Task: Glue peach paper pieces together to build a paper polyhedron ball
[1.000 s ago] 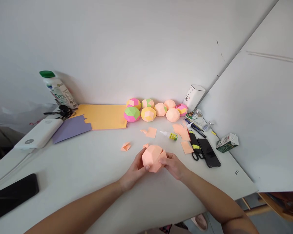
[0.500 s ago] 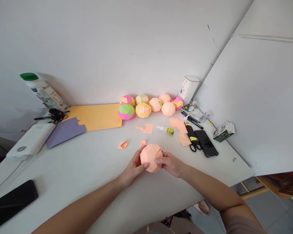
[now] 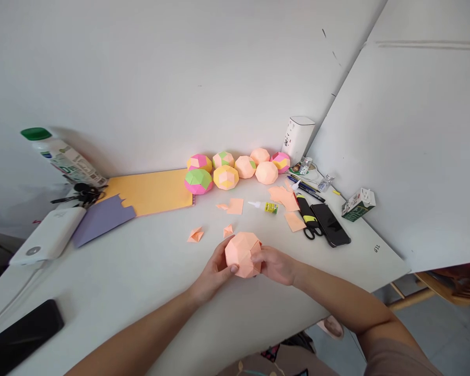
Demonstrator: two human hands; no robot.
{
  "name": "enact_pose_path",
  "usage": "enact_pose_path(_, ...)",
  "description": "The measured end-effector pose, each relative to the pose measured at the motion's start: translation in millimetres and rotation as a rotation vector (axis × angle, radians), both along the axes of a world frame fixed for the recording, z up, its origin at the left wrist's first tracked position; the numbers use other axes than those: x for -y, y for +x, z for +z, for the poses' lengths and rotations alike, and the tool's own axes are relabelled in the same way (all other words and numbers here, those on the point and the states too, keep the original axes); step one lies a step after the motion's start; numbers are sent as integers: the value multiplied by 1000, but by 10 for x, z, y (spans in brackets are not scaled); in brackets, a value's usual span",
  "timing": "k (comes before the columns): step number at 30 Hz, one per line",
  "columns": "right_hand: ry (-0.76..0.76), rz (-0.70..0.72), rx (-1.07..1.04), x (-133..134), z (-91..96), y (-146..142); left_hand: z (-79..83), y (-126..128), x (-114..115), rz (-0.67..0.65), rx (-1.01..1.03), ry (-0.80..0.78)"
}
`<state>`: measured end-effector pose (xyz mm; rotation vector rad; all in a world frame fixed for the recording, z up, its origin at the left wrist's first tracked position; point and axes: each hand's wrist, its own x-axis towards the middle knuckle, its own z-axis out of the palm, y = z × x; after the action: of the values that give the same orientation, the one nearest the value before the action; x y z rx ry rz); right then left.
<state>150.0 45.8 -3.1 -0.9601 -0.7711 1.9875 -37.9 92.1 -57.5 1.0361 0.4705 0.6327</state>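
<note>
Between my two hands is a peach folded-paper ball [image 3: 243, 253], held just above the table's near side. My left hand [image 3: 216, 270] cups it from the left, thumb pressed on its lower front. From the right, my right hand [image 3: 277, 265] grips it with thumb and fingers at a seam; some fingertips are hidden behind the ball. Just beyond it lie two small folded peach paper pieces, one piece [image 3: 227, 230] near the ball and another piece [image 3: 196, 234] to the left. A peach paper square [image 3: 235, 206] and a glue bottle [image 3: 267, 207] lie farther back.
Several finished paper balls [image 3: 226, 177] stand along the wall. To the right are loose peach sheets [image 3: 284, 197], scissors [image 3: 312, 231], a phone [image 3: 331, 224] and a small carton [image 3: 358, 204]. At left lie yellow card [image 3: 152, 190], purple paper [image 3: 104, 219], a white power bank [image 3: 49, 236] and a black phone [image 3: 23, 337].
The camera view has shifted slightly. The ball is turned a little in my hands, and my right thumb sits slightly higher and farther right on it.
</note>
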Motion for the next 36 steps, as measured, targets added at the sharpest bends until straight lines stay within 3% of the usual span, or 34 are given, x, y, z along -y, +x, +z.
enact_pose_path(9,44,32,19,2,-54,22,68,18,6,-27,38,-21)
enact_pose_path(20,83,54,21,14,-18,39,-17,-4,-4,-19,26,-31)
enact_pose_path(25,194,90,45,24,3,68,51,13,-10,-30,55,-58)
enact_pose_path(31,483,7,311,74,96,152,54,25,-9,-62,91,-16)
enact_pose_path(34,555,-14,507,84,83,204,35,10,15,-81,62,68)
enact_pose_path(36,565,44,600,80,54,234,39,4,39,-74,37,111)
